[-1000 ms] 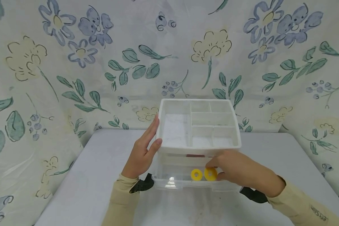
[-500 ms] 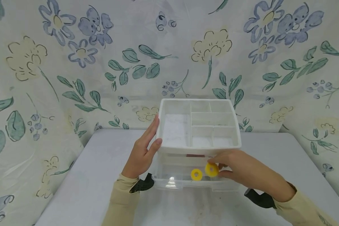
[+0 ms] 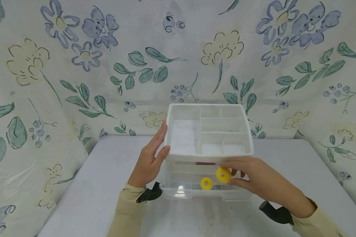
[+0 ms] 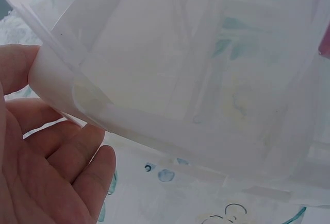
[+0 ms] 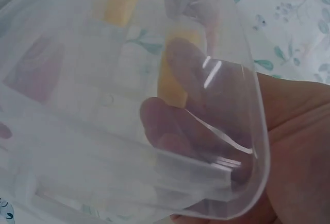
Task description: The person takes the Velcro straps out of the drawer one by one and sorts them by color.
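In the head view, my right hand (image 3: pixel 255 176) pinches a yellow ring (image 3: pixel 219 177) between thumb and fingers, raised inside the pulled-out clear drawer (image 3: pixel 179 195). A second, smaller-looking yellow ring (image 3: pixel 202 184) stands to its left in the drawer. The right wrist view shows the held ring (image 5: pixel 170 87) through the clear plastic. My left hand (image 3: pixel 149 163) rests along the left side of the white organizer (image 3: pixel 181 155), fingers extended. In the left wrist view its fingertips (image 4: pixel 105 157) lie by the box's translucent corner.
The organizer's top has several divided compartments. A reddish-brown strip (image 3: pixel 205 163) shows at the back of the drawer opening. Beneath everything is a white table (image 3: pixel 86 200), and a flowered cloth (image 3: pixel 178 65) stands behind and at both sides.
My right hand has lifted the yellow ring up from the drawer bottom, while its wrist shifted right and down. The left hand and the other ring have stayed put.
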`<state>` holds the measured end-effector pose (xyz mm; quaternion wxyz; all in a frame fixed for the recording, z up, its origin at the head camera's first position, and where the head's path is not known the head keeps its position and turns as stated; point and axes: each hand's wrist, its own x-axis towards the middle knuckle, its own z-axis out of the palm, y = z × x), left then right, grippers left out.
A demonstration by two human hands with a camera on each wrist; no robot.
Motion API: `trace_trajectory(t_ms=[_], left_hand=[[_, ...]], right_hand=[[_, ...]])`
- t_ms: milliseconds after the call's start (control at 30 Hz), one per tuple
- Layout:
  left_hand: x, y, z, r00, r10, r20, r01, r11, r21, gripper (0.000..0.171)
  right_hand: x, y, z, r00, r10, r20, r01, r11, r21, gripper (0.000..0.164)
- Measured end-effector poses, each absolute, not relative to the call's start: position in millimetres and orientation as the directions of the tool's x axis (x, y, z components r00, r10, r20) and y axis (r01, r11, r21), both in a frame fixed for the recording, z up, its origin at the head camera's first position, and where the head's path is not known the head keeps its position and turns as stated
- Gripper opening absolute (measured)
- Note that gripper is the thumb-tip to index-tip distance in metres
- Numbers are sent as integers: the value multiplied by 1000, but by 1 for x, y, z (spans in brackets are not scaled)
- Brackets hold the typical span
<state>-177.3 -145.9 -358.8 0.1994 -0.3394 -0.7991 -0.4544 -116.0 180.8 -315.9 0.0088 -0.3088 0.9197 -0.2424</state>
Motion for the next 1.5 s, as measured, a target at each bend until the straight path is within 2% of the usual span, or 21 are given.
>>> trace_trajectory(t_ms=[367,600,933,1267,1500], left_hand=[[-177,-147,-359,-686,368,628,728,342,594,61],[-179,-147,-360,-682,368,632,731,341,591,61],[-179,-146,-360,-683,368,631,731,339,592,60],[-178,-147,-359,-688,372,623,726,347,594,60],[-178,-147,-360,-681,373,630,732,339,591,60]], right_hand=[[-106,188,-325,-821,-480,308,-570,659,-491,46],[-99,196,-330,-781,-406,475,-612,649,-452,57],[-91,205,-333,-784,-297,544,-571,688,-448,55],[-87,222,-341,-754,-210,623,-574,672,-468,64],[-89,232,-345,-740,-151,655,-561,676,-478,62]])
